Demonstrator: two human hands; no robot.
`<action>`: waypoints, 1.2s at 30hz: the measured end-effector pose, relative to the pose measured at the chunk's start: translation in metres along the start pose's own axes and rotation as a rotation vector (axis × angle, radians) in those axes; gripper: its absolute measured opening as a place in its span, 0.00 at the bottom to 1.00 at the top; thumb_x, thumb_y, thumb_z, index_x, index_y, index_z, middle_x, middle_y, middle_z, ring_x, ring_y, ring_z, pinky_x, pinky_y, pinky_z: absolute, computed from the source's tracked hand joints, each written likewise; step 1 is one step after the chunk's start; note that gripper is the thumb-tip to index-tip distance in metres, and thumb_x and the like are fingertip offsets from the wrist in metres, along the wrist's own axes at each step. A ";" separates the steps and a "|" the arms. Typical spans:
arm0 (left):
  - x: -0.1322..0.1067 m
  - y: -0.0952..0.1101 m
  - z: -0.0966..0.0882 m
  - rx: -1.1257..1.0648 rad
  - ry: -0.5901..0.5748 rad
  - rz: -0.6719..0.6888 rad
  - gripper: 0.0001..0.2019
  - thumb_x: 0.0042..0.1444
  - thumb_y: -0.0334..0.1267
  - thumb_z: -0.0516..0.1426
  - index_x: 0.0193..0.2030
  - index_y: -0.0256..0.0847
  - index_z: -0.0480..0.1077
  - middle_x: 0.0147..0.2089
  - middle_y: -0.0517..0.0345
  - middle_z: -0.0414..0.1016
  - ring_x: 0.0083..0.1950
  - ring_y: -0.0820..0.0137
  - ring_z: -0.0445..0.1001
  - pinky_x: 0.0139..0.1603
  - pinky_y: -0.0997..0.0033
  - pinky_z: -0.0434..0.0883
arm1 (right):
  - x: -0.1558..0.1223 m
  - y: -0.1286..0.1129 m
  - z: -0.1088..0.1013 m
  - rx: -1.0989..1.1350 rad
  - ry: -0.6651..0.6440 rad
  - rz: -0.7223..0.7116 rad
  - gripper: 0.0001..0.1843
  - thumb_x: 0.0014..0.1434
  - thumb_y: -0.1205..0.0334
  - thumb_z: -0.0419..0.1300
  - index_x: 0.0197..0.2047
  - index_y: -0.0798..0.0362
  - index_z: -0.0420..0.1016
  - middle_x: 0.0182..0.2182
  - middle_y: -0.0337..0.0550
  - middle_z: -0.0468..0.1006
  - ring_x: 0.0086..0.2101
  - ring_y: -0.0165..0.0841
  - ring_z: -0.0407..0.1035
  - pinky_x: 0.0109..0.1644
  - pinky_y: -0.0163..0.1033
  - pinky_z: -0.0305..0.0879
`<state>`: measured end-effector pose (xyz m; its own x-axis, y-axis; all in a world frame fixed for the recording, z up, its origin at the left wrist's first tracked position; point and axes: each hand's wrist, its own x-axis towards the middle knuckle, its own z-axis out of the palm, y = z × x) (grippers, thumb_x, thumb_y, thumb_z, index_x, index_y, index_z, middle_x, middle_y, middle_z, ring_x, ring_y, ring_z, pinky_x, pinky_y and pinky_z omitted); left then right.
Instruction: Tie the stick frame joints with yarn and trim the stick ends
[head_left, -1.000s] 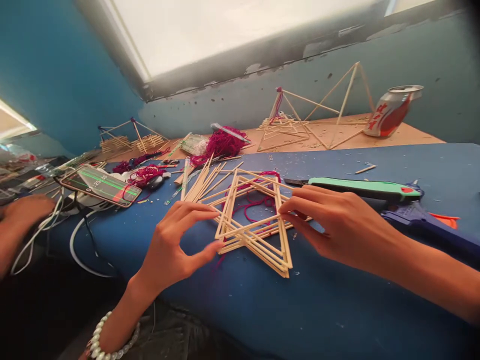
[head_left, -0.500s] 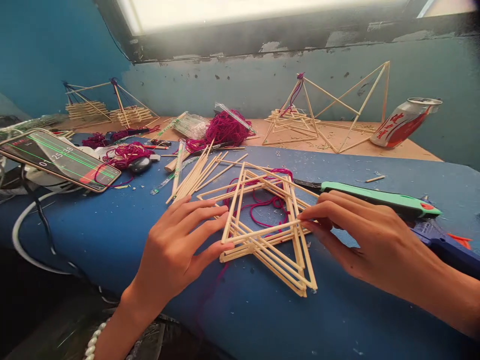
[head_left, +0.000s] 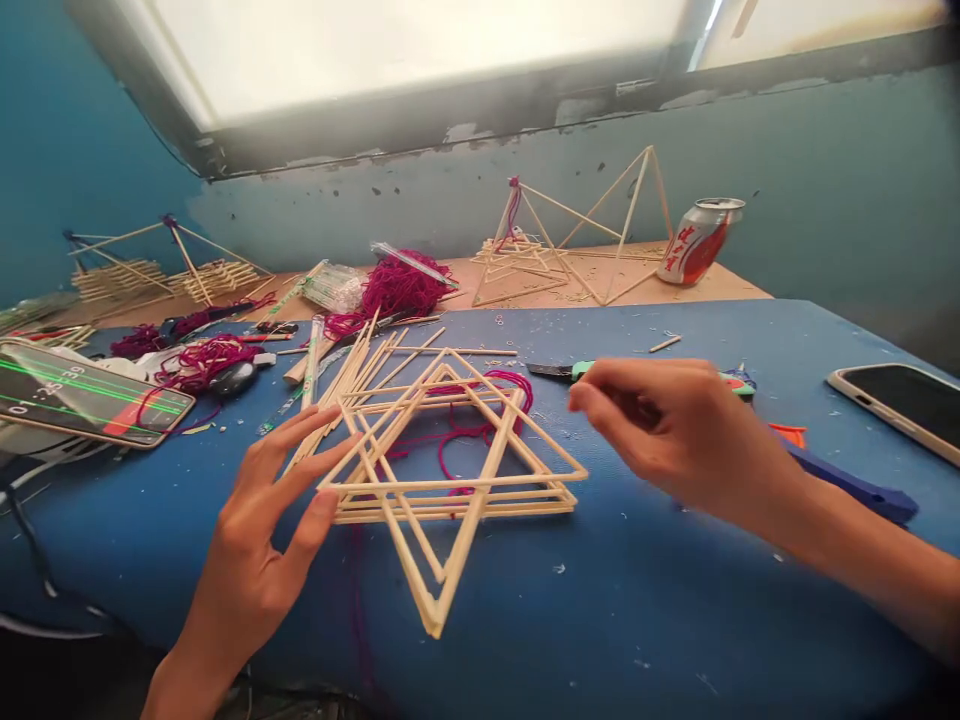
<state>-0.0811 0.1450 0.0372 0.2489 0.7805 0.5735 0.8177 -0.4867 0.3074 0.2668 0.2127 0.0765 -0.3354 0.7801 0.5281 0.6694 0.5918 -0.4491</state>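
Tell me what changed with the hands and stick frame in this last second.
The right hand let go of the stick frame and lifted to the right above the blue mat. The frame turned, so its point now aims toward the person. The left hand stays beside its left side. The can and the stick pyramid stayed in place.

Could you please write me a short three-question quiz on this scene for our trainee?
1. True or false: the right hand is gripping the stick frame.
2. What lies inside the frame? A) red yarn B) a phone C) a can
3. Which hand is nearer the green-handled knife, the right or the left?

Key: 1 false; 2 A; 3 right.
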 end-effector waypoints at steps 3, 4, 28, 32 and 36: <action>0.004 -0.002 -0.003 0.024 0.013 -0.043 0.17 0.72 0.37 0.53 0.62 0.58 0.74 0.71 0.59 0.69 0.73 0.53 0.67 0.72 0.42 0.67 | 0.001 -0.002 0.001 0.174 -0.295 0.153 0.24 0.69 0.51 0.54 0.22 0.52 0.64 0.19 0.33 0.53 0.21 0.26 0.48 0.23 0.36 0.44; 0.008 0.001 -0.004 0.051 0.043 -0.045 0.16 0.72 0.37 0.54 0.61 0.57 0.74 0.70 0.58 0.70 0.72 0.53 0.68 0.72 0.43 0.66 | 0.001 -0.005 0.001 0.255 -0.383 0.195 0.25 0.69 0.49 0.53 0.22 0.52 0.64 0.19 0.33 0.52 0.22 0.26 0.47 0.23 0.36 0.43; 0.035 0.110 0.006 0.140 -0.179 0.294 0.25 0.57 0.56 0.68 0.53 0.41 0.77 0.49 0.55 0.83 0.48 0.61 0.82 0.52 0.58 0.75 | -0.009 0.003 0.016 -0.041 -0.130 -0.570 0.08 0.72 0.65 0.56 0.44 0.53 0.78 0.44 0.47 0.78 0.39 0.35 0.71 0.41 0.41 0.67; 0.029 0.112 0.016 0.213 -0.125 0.325 0.23 0.59 0.52 0.67 0.54 0.39 0.76 0.51 0.53 0.84 0.48 0.58 0.82 0.52 0.55 0.75 | -0.009 0.003 0.015 -0.073 -0.125 -0.520 0.07 0.72 0.64 0.58 0.43 0.55 0.77 0.43 0.47 0.78 0.38 0.34 0.73 0.39 0.40 0.68; 0.028 0.109 0.021 0.187 -0.078 0.290 0.16 0.64 0.43 0.65 0.55 0.40 0.76 0.52 0.53 0.82 0.49 0.63 0.82 0.47 0.62 0.76 | -0.008 0.004 0.014 -0.097 -0.124 -0.501 0.09 0.72 0.63 0.58 0.42 0.57 0.77 0.42 0.46 0.77 0.36 0.33 0.73 0.38 0.40 0.68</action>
<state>0.0262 0.1216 0.0705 0.5176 0.6513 0.5549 0.7862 -0.6179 -0.0082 0.2623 0.2115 0.0602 -0.7021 0.4279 0.5692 0.4633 0.8815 -0.0913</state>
